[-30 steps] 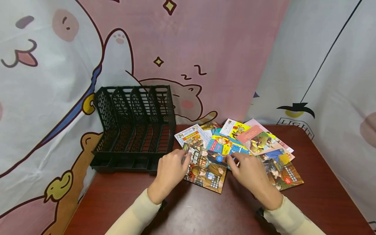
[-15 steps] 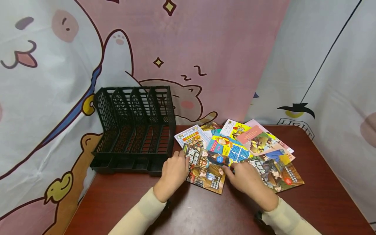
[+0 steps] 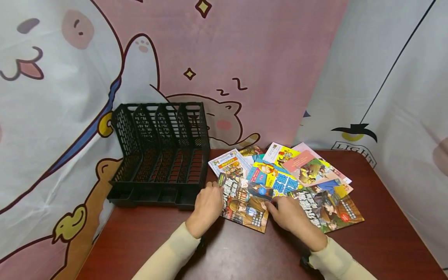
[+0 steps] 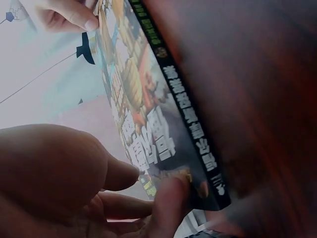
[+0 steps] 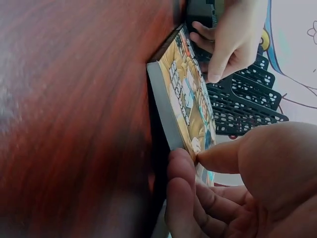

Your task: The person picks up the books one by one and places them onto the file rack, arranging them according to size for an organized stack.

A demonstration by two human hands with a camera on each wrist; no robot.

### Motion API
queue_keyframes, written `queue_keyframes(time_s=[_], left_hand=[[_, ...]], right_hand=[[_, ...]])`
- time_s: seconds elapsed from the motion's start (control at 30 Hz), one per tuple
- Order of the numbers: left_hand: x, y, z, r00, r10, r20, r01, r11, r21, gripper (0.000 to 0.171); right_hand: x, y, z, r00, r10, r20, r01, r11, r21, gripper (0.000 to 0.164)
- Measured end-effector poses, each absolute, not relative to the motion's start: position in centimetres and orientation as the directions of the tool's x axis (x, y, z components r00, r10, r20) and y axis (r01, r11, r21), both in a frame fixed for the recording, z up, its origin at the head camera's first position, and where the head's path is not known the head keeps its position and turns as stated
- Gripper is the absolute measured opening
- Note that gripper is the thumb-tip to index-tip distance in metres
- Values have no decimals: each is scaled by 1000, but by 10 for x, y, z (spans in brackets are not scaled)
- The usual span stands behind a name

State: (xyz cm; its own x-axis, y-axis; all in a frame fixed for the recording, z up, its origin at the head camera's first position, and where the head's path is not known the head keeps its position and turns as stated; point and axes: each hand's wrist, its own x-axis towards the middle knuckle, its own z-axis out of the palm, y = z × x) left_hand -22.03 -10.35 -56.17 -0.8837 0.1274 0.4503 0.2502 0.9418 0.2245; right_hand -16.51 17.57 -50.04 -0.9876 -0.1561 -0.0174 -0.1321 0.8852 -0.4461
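In the head view a brown illustrated book (image 3: 246, 210) lies at the front of a pile of books, its near edge over the bare tabletop. My left hand (image 3: 207, 206) grips its left side; in the left wrist view the fingers (image 4: 171, 198) are at a corner of the cover beside the dark spine. My right hand (image 3: 292, 216) pinches the right side, with the thumb (image 5: 220, 157) on the cover and fingertips against the page edges in the right wrist view. Right of that hand is a dark illustrated book (image 3: 327, 208); behind is a blue and yellow book (image 3: 276, 179).
A black mesh file rack (image 3: 159, 151) with several upright dividers and front compartments stands left of the books. Further books, including a pink one (image 3: 308, 167) and a white-edged one (image 3: 231, 163), overlap toward the back. A printed cloth (image 3: 266, 70) hangs behind the dark red table (image 3: 227, 260).
My right hand has moved slightly left and down, onto the right side of the brown book. My left hand has shifted a little right and down along its left edge. The rack has not moved.
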Motion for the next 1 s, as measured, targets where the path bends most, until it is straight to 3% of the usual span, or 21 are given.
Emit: queue_keyframes(time_s=[0.27,0.47,0.63,0.77,1.0], left_hand=[[-201,-97,-527,-931,91,354,180,956,230,31],[-194,-99,-502,-970,62,235,147,919,365,36],[-196,-101,-491,-964,51,259,176,855,488,40],[-199,-105,-481,-962,40,271,198,785,587,32],[-201,-107,-464,-979,-12,204,150,635,758,23]], right_hand=[[-166,175,-503,-993,-109,-46,-66,836,-545,28],[-166,180,-493,-994,-69,-82,-2,776,-630,27],[-171,190,-480,-988,-44,-145,76,682,-727,30],[-176,198,-470,-988,-52,-147,86,604,-792,38],[-184,202,-462,-987,-110,-113,59,408,-911,37]])
